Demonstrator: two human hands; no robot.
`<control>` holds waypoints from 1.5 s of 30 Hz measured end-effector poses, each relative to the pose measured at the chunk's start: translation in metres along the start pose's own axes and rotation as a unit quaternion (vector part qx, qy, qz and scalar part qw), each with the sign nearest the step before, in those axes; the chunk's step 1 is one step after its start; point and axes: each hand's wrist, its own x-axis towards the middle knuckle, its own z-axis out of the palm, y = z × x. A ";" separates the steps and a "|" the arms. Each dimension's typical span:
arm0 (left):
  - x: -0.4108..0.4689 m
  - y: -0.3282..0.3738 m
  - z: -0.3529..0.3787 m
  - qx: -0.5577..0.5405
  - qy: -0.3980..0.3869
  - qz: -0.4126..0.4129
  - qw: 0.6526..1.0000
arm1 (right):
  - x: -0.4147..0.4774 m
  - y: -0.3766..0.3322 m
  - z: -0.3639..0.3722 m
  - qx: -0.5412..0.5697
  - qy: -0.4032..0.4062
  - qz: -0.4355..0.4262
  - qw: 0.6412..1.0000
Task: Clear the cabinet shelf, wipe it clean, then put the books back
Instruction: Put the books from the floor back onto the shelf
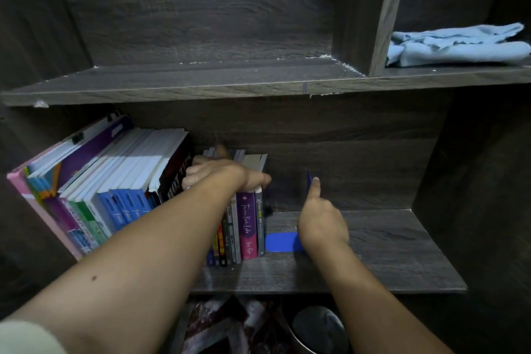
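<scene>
On the lower dark wooden shelf (373,261) a row of books stands at the left. The large leaning books (109,181) tilt left; a small upright group with a purple book (247,224) stands in the middle. My left hand (224,175) grips the tops of that small group, fingers curled over them. My right hand (321,218) holds a blue bookend (280,242), thumb up against its upright plate, its flat base lying on the shelf beside the books.
The upper shelf (184,80) is bare wood. A light blue cloth (457,46) lies in the upper right compartment behind a vertical divider (385,14). Below the shelf edge are a round dark container (319,327) and patterned fabric (218,325).
</scene>
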 end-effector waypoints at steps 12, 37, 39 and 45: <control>0.019 -0.001 -0.002 0.001 -0.016 0.022 1.000 | -0.009 -0.017 0.009 0.071 -0.061 -0.058 0.994; 0.006 -0.059 0.032 -0.005 0.231 0.260 0.937 | -0.036 -0.061 0.043 0.059 -0.013 -0.101 0.993; 0.004 -0.076 0.041 0.000 0.271 0.362 0.892 | -0.038 -0.054 0.044 0.078 -0.025 -0.107 0.991; 0.002 -0.120 0.061 0.136 0.303 0.444 0.832 | -0.044 -0.052 0.059 0.152 -0.027 -0.116 0.981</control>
